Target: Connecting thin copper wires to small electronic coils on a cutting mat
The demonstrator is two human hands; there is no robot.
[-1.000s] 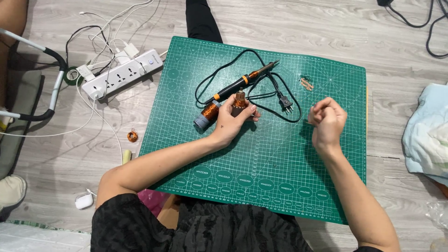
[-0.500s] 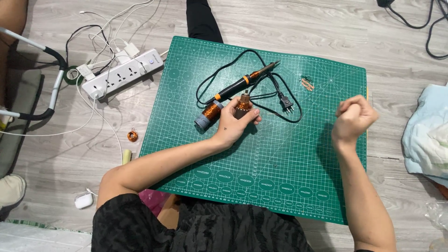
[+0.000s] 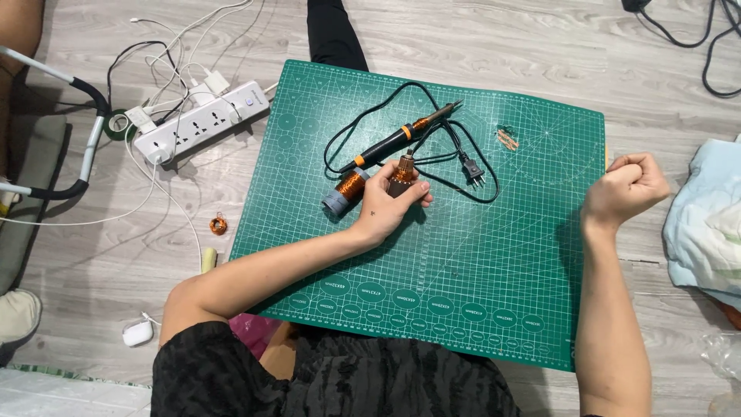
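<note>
On a green cutting mat my left hand grips a small copper-wound spool standing on the mat. A second copper-wound spool with a grey end lies just left of it. Beyond them lies a black and orange soldering iron with its black cord and plug. My right hand is held as a fist over the mat's right edge; whether it pinches a thin wire I cannot tell. Small copper bits lie at the far right of the mat.
A white power strip with white cables lies left of the mat. A small copper coil and a white earbud case sit on the wooden floor. Light blue cloth is at the right; black cables lie at the top right.
My right hand has moved steadily to the right, from near the mat's middle to its right edge. My left hand has stayed on the spool.
</note>
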